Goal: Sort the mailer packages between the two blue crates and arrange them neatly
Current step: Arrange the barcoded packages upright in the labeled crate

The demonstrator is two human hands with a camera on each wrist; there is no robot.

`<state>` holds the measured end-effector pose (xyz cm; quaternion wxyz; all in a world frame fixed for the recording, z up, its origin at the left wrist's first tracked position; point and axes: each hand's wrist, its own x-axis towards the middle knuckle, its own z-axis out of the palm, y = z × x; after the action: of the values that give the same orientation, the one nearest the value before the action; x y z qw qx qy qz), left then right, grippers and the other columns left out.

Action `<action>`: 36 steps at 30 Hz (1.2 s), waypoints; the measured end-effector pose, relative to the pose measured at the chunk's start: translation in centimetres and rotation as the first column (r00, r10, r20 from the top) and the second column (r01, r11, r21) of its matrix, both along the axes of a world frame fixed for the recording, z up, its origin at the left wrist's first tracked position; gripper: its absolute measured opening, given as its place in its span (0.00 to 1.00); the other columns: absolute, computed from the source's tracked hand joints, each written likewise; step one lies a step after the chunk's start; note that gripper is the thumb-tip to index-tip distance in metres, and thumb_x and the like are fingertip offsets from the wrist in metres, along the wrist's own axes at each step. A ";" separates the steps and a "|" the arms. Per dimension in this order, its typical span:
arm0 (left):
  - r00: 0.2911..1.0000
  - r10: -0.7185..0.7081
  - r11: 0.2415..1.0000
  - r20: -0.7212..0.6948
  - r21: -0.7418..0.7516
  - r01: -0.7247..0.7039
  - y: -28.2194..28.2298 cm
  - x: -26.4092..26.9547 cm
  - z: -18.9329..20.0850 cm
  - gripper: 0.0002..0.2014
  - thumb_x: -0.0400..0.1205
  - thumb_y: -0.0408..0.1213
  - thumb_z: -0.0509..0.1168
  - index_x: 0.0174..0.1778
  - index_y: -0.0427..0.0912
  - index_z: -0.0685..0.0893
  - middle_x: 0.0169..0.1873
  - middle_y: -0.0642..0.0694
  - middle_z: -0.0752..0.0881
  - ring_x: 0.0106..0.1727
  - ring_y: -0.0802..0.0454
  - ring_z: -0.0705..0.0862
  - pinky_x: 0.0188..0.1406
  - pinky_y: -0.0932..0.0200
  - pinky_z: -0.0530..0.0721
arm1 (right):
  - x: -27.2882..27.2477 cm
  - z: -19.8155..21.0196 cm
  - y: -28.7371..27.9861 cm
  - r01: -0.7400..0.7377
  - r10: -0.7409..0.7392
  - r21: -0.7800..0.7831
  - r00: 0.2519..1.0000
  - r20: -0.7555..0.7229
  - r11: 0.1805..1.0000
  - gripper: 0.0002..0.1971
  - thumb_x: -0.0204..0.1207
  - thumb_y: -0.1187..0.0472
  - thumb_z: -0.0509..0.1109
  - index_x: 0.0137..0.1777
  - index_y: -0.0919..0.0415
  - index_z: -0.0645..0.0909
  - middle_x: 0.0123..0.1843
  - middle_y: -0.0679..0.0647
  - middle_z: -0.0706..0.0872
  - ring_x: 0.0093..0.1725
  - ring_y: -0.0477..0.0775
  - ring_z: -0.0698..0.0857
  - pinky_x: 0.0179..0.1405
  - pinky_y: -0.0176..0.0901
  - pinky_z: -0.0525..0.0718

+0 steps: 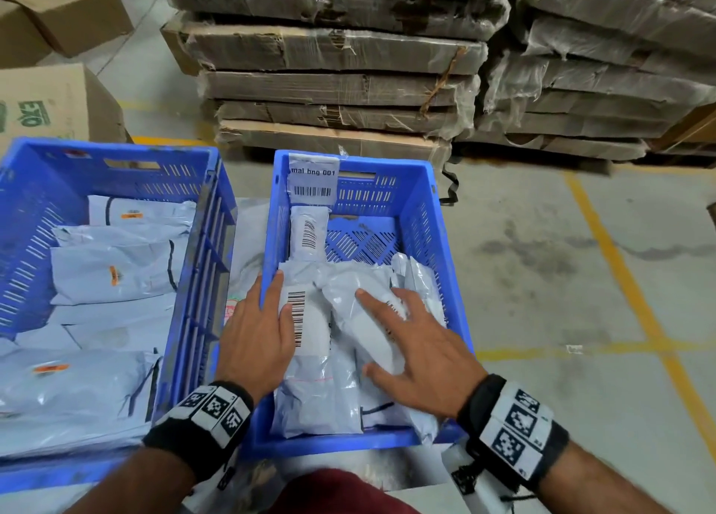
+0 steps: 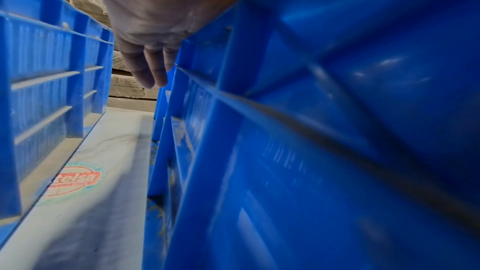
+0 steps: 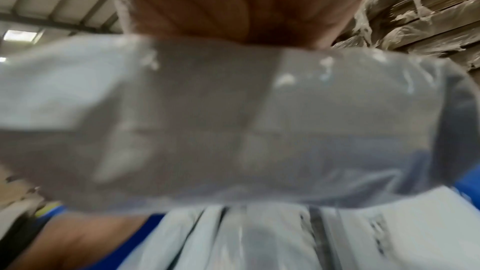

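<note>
Both hands on right crate's mailers

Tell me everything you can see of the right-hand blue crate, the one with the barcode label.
The right blue crate is moulded plastic with slotted walls and a lattice floor, bare at the far right. It stands upright on the floor beside the other crate. A white barcode label hangs on its far left corner. Grey mailer packages fill its near half. The left hand rests across its left rim; the right hand lies spread on the packages.
</note>
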<state>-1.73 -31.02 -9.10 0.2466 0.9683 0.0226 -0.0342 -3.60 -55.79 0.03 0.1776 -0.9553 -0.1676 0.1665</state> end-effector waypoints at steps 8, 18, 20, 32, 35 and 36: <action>1.000 0.015 0.999 0.021 -0.040 -0.014 0.0 -0.2 -0.1 0.30 0.88 0.51 0.46 0.88 0.50 0.60 0.80 0.43 0.73 0.72 0.45 0.75 0.70 0.45 0.77 | 12.8 1.0 2.8 0.318 -0.322 0.100 0.946 0.026 0.943 0.43 0.72 0.36 0.69 0.84 0.34 0.53 0.73 0.53 0.66 0.65 0.62 0.81 0.62 0.51 0.79; 1.000 0.003 0.995 0.025 -0.101 -0.001 0.0 0.2 -1.0 0.29 0.88 0.53 0.44 0.87 0.52 0.62 0.78 0.42 0.75 0.73 0.42 0.78 0.71 0.47 0.77 | 23.9 -9.8 7.3 0.290 -0.333 -0.229 0.927 -0.174 0.929 0.44 0.74 0.42 0.72 0.86 0.48 0.54 0.79 0.67 0.60 0.76 0.72 0.69 0.70 0.59 0.74; 0.999 0.011 0.996 0.039 -0.089 -0.008 0.0 0.3 -1.2 0.28 0.88 0.50 0.48 0.85 0.48 0.68 0.75 0.38 0.78 0.64 0.38 0.84 0.58 0.45 0.86 | 24.8 -11.6 7.8 0.294 -0.337 -0.251 0.930 -0.146 0.922 0.44 0.74 0.45 0.72 0.86 0.49 0.52 0.79 0.66 0.59 0.76 0.70 0.68 0.68 0.60 0.75; 0.995 0.048 0.996 0.084 -0.076 -0.041 -0.1 0.5 -1.4 0.27 0.86 0.49 0.54 0.82 0.48 0.73 0.78 0.41 0.76 0.63 0.43 0.87 0.57 0.55 0.83 | 28.8 -10.3 6.7 0.101 -0.192 -0.193 0.819 -0.541 0.976 0.49 0.75 0.36 0.68 0.88 0.40 0.42 0.89 0.61 0.46 0.87 0.65 0.55 0.81 0.57 0.61; 0.996 0.040 0.995 0.076 -0.098 -0.033 -0.2 0.4 -1.3 0.27 0.87 0.49 0.53 0.84 0.50 0.72 0.78 0.41 0.76 0.68 0.45 0.84 0.62 0.60 0.78 | 29.4 -8.1 4.6 -0.064 -0.073 -0.186 0.760 -0.646 0.981 0.53 0.68 0.46 0.80 0.87 0.36 0.49 0.85 0.48 0.62 0.80 0.56 0.71 0.74 0.48 0.76; 0.997 0.041 0.993 0.072 -0.111 -0.033 -0.2 0.4 -1.2 0.27 0.87 0.49 0.54 0.84 0.50 0.71 0.78 0.41 0.76 0.68 0.45 0.83 0.63 0.63 0.75 | 29.0 -8.0 4.3 -0.131 -0.043 -0.210 0.744 -0.667 0.969 0.57 0.62 0.45 0.83 0.87 0.36 0.51 0.83 0.47 0.65 0.76 0.56 0.75 0.72 0.49 0.79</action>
<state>-1.31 -31.19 -10.35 0.3008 0.9532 0.0296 0.0055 25.43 -51.44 -7.99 0.1034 -0.8427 -0.0942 0.5199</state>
